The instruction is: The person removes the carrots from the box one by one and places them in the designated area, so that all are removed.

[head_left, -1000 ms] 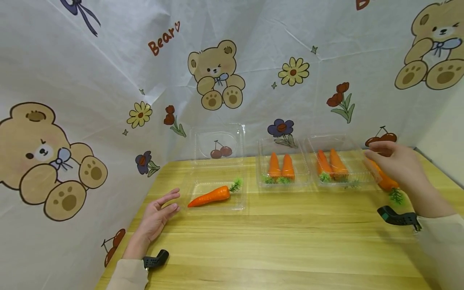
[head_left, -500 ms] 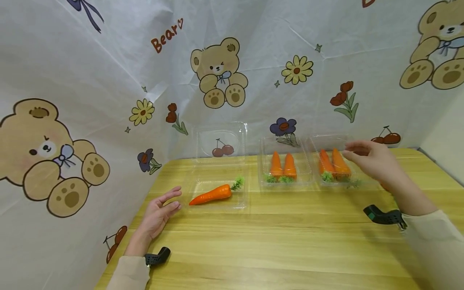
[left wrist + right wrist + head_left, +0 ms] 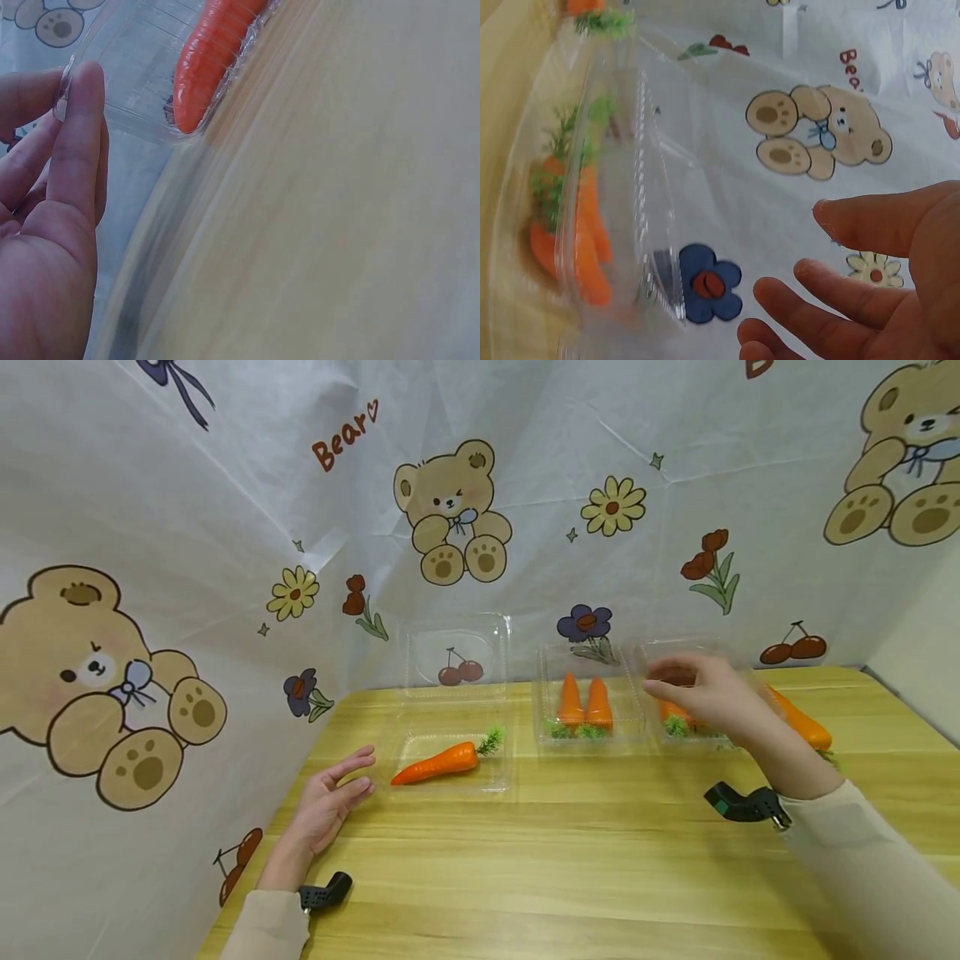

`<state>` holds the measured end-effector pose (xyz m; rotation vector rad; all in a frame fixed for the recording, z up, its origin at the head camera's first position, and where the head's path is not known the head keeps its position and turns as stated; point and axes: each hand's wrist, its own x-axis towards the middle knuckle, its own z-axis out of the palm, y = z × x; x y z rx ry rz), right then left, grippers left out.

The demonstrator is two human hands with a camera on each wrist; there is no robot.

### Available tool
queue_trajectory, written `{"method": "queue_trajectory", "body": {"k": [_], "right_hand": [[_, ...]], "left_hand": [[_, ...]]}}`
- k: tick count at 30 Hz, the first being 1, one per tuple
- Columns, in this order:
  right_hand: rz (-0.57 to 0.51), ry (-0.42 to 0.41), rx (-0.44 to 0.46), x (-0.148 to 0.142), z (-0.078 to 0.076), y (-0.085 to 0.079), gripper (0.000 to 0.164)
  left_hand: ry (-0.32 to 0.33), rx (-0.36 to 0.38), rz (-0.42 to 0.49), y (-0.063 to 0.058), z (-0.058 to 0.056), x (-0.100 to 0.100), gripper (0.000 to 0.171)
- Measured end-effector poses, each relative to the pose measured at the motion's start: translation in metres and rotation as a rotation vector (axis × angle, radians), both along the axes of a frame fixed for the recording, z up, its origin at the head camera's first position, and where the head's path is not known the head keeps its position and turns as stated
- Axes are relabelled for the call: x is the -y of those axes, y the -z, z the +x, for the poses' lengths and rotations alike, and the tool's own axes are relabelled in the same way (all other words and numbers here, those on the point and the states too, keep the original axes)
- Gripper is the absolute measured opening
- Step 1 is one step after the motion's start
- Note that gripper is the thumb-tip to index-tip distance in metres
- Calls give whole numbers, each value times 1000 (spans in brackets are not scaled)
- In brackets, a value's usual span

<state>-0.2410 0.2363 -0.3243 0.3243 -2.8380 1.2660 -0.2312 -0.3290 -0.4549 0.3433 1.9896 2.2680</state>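
Observation:
My left hand (image 3: 326, 810) pinches the left rim of an open clear plastic box (image 3: 61, 101) between thumb and fingers. One orange carrot (image 3: 438, 764) with a green top lies slantwise in that box, its lid (image 3: 453, 631) raised behind it. Above the right-hand clear box, my right hand (image 3: 712, 697) reaches leftward with loosely bent, parted fingers and nothing between them. It partly hides the carrots (image 3: 671, 706) in that box. A middle clear box (image 3: 633, 739) holds two carrots (image 3: 570, 697) side by side, tops toward me.
At the right, another carrot (image 3: 802, 722) lies on the wooden table (image 3: 540, 860), partly behind my right forearm. A bear-print sheet (image 3: 540, 460) hangs at the back and left of the table.
My right hand has moved left, from beside the carrot at the right to over the right-hand box, uncovering that carrot. My left hand stays at the open box's edge.

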Motion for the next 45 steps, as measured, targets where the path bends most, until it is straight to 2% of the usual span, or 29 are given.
{"method": "queue_trajectory", "body": {"k": [9, 16, 23, 32, 45], "right_hand": [[-52, -147, 57, 35, -6, -5, 44], [-119, -277, 107, 53, -16, -6, 41], [-242, -434, 201, 64, -31, 1, 43], [-294, -518, 240, 87, -49, 9, 49], [-319, -628, 331, 134, -62, 17, 49]], "left_hand": [[-7, 0, -6, 2, 2, 1, 47], [-3, -3, -7, 3, 2, 2, 48], [-5, -5, -13, 2, 3, 0, 49], [-11, 8, -3, -1, 2, 1, 48], [-1, 6, -9, 1, -1, 0, 48]]}}
